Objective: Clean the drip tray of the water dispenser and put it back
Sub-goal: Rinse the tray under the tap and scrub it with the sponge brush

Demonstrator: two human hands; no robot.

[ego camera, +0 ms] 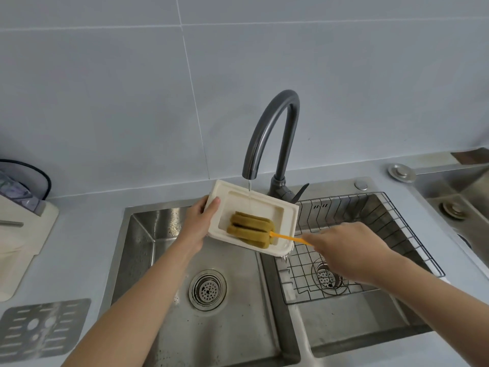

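A cream plastic drip tray is held tilted over the sink, under the dark faucet. A thin stream of water falls from the spout into it. My left hand grips the tray's left edge, thumb on the rim. My right hand holds the orange handle of a sponge brush, whose olive-yellow sponge head lies inside the tray. The tray's metal grille cover lies flat on the counter at the lower left.
A double steel sink lies below, with a drain in the left basin and a wire rack in the right basin. A cream appliance stands on the left counter. Another sink is at the far right.
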